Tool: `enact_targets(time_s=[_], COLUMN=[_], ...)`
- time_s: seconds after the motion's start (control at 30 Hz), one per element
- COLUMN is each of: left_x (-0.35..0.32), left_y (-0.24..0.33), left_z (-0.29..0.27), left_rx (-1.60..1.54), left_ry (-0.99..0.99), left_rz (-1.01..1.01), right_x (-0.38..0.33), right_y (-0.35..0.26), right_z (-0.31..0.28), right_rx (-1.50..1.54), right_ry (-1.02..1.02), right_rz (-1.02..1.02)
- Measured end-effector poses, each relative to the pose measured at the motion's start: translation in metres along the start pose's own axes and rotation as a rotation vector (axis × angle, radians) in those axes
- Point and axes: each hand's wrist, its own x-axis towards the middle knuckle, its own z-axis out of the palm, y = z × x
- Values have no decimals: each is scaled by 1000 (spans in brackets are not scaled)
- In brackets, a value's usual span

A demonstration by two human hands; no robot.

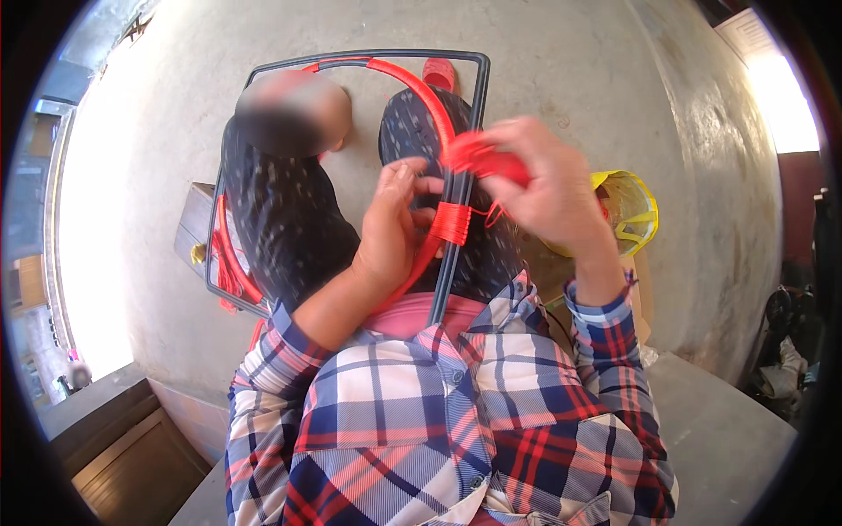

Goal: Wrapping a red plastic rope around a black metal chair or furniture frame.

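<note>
Right hand [553,180] holds red cord [495,164] by the black frame [454,188] on the lap [289,232]; left hand [390,223] half-curls at it, grip unclear. Grey floor [702,219] spreads around, a yellow bucket [652,206] at right.

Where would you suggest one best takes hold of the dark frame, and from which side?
On the dark frame, I'd grip the right-hand side, between its far corner and the right hand, coming from the outer right. That stretch looks bare and fairly straight, and a gap separates it from the red-wrapped ring, probably leaving room to curl around it.
</note>
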Motion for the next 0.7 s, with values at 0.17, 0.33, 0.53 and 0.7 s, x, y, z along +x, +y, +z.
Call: enact_targets(time_s=[0.17,0.33,0.53,0.7], left_x=[3,12,13,7], left_y=[-6,-6,-3,3], left_z=[-5,-13,-13,-2], left_rx=[19,-26,1,-48], left_ry=[6,47,-35,2], left_rz=[45,-81,-212,-237], right_x=[14,-25,-33,-46], right_y=[-8,20,16,36], right_z=[33,25,58,39], right_rx=[-361,-240,-139,633], right_ry=[102,271,127,323], right_rz=[-371,-99,-61,205])
